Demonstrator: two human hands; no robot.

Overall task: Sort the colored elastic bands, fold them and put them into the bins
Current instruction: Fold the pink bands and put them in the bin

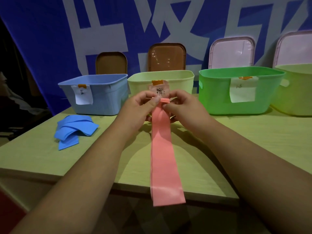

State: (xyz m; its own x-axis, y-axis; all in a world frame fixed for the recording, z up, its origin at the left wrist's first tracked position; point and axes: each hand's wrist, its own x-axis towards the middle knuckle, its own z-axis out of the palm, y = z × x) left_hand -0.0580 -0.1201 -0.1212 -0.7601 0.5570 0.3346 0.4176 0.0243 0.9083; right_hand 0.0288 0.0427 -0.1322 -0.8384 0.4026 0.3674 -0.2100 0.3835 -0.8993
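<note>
- The left hand and right hand each pinched the top ends of the pink bands, fingers clamped on the stacked edges. This was judged to be squaring the ends before folding.
- Below the grip the bands hung flat, their long axis running toward the person and the free end lying past the near edge of the table.
- A pale bin stood just behind the grip, the likely destination.
- Blue bands lay heaped left of the grip.

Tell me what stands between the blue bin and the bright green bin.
A pale yellow-green bin stands there, shown in the head view.
</note>
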